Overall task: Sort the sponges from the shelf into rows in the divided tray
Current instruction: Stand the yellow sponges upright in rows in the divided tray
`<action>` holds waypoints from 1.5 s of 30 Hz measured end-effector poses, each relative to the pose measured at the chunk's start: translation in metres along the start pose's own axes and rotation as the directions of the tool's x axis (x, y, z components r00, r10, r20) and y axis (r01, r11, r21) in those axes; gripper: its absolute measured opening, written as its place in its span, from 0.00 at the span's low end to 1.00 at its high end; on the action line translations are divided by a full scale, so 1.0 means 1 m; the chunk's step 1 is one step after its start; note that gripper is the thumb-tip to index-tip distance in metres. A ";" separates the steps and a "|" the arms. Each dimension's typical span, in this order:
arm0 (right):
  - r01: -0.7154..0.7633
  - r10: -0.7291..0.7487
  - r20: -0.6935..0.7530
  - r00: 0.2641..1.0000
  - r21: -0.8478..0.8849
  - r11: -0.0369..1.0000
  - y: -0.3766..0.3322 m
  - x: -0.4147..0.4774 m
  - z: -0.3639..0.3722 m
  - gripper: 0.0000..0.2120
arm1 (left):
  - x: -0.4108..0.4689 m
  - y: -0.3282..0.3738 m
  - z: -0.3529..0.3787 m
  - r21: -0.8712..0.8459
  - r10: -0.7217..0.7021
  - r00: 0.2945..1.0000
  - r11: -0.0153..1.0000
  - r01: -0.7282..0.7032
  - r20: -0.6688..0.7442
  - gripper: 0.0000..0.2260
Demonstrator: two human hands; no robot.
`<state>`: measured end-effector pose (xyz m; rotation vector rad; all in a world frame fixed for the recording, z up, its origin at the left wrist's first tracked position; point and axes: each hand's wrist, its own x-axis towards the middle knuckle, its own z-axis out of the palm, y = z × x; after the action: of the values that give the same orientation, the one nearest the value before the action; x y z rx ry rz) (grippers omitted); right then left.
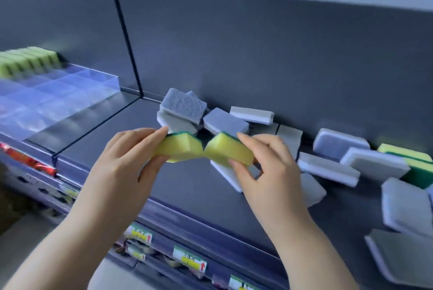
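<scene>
Farthest left of the divider (127, 38), a row of yellow-green sponges (30, 60) is standing in the clear divided tray (70, 102), which is sitting on the shelf (112, 132). Just right of the divider, your left hand (126, 156) is pinching one yellow sponge (180, 149) between thumb and fingers. Your right hand (269, 170) is pinching a second yellow sponge (228, 150) the same way. The two are touching at their lower corners. Farther right of the divider, loose grey sponges (185, 108) are lying scattered along the shelf. Farthest right, two more yellow-green pieces (405, 152) are lying among them.
</scene>
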<state>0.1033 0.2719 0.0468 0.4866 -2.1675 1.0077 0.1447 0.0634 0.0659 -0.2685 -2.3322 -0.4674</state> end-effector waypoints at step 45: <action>-0.176 0.003 0.435 0.900 0.359 0.917 -0.300 0.164 0.510 0.12 | -0.019 -0.605 -0.205 -0.360 -0.607 0.769 0.775 0.519 -0.199 0.23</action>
<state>-0.0553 -0.3202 0.0843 0.8697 -2.3863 1.5192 0.0918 -0.5729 0.0359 0.3862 -1.9962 -1.0724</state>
